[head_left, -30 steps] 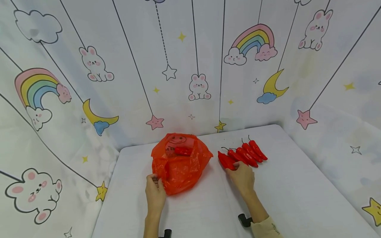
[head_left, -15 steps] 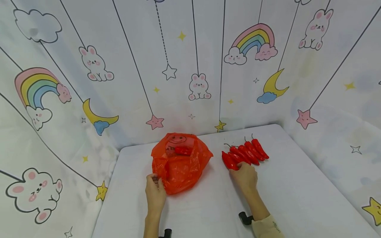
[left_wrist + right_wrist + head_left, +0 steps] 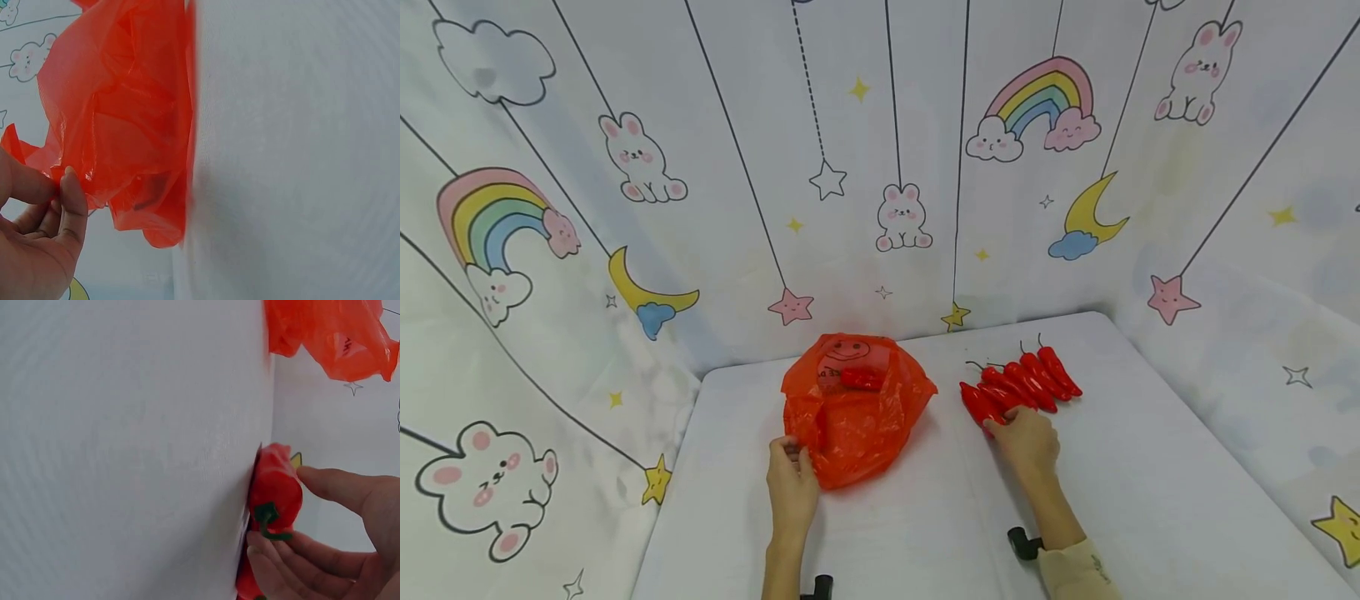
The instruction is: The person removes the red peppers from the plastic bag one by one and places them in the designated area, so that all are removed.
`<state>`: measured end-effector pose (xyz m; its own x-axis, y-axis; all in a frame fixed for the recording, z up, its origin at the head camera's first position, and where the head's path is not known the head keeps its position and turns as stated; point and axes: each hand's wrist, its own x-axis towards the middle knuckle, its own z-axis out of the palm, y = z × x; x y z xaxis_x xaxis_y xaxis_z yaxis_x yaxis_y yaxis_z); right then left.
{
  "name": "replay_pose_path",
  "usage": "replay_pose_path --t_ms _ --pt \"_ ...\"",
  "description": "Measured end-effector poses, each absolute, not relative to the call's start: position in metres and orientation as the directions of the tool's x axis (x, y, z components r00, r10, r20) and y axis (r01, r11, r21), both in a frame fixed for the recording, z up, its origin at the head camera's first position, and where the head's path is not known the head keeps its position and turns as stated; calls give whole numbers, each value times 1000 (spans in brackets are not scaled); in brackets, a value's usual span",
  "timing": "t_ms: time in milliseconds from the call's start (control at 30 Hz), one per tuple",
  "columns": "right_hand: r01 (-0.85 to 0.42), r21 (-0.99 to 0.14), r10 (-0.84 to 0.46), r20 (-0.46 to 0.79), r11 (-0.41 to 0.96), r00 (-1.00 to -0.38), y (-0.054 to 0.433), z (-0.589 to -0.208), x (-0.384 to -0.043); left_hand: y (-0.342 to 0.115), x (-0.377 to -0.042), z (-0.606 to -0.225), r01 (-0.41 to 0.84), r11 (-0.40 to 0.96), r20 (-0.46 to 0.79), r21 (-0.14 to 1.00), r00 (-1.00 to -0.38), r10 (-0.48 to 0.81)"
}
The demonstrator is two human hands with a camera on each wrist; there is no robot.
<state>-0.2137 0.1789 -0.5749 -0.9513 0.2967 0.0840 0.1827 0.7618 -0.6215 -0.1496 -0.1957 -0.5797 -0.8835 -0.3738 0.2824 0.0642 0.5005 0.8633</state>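
Observation:
My left hand (image 3: 792,487) pinches the near left edge of an orange-red plastic bag (image 3: 857,442). In the left wrist view, thumb and fingertips meet on the thin film of the bag (image 3: 119,106). The bag's mouth gapes, and a red pepper (image 3: 862,379) shows inside it. At the right, my right hand (image 3: 1032,442) holds the leftmost red chili pepper (image 3: 976,403) of a row lying on the table. The right wrist view has the thumb on one side of this pepper (image 3: 275,487) and the fingers on the other, its green stem facing the camera.
Several more red chili peppers (image 3: 1028,379) lie slanted side by side, close against the held one. They rest on a white-covered table (image 3: 917,542). Behind the table's far edge rises a cloth backdrop (image 3: 865,275) printed with rabbits, stars and rainbows.
My right hand has shifted slightly to the right, and the row of chili peppers has slid right with it. The left hand and the bag have stayed in place.

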Motion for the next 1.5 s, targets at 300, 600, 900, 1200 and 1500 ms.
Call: replay_pose_path --t_ms 300,600,900,1200,1500 --pt "133 -638 291 148 758 -945 179 -560 -215 -196 -152 -580 61 497 278 866 -884 -376" --pt "86 -644 295 224 760 -929 162 -532 -224 -196 -151 -579 62 500 281 864 -883 -376" --pt "54 -635 281 263 771 -923 142 -508 -227 -193 -153 -579 90 502 306 860 -878 -368" --pt "-12 -658 236 287 753 -928 123 -489 -228 -194 -151 -579 65 499 283 864 -882 -376" --pt "-57 -671 201 302 739 -932 106 -476 -237 -196 -149 -580 77 497 292 864 -882 -371"
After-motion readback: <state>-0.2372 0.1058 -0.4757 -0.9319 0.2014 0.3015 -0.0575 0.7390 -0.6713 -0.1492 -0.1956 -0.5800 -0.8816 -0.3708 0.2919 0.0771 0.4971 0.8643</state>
